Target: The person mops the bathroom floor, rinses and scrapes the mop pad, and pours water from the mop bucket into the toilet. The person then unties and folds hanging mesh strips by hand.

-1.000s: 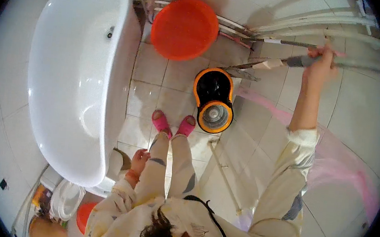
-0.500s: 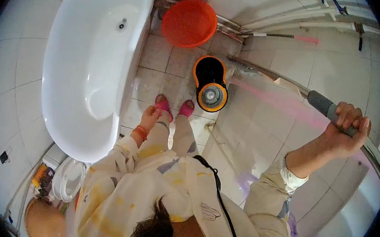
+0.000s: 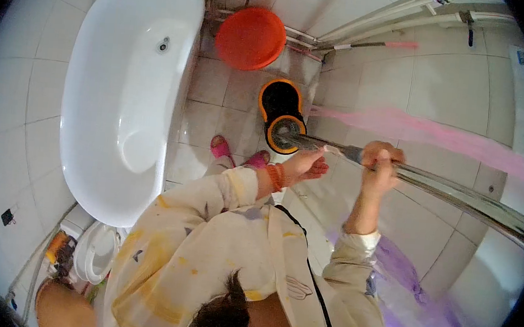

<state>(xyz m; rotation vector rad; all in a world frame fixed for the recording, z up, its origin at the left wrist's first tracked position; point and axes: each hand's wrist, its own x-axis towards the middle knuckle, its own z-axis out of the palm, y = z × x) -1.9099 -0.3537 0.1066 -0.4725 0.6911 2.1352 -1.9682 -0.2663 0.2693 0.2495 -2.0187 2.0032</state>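
From my end, left to right: tub (image 3: 120, 107) is glossy white, long curved shell, round metallic drain (image 3: 162, 46) inside it. Basin (image 3: 251, 39) is round red plastic, near the wall pipes. Bucket (image 3: 281, 98) sits on the tiled floor (image 3: 207, 118), figure-eight shape, black with an orange rim; a round grey basket (image 3: 282, 127) is set in its near end. Pole (image 3: 449, 191) is smooth, shiny, tilted, low end over the basket; can't tell how deep. My left hand (image 3: 306, 167) is just beside the pole, fingers loosely spread; contact unclear. Right hand (image 3: 381, 166) has its fingers wrapped round the pole by a grey sleeve. Thin crinkled sheeting right of that, pink (image 3: 427, 131) and purple (image 3: 399, 266).
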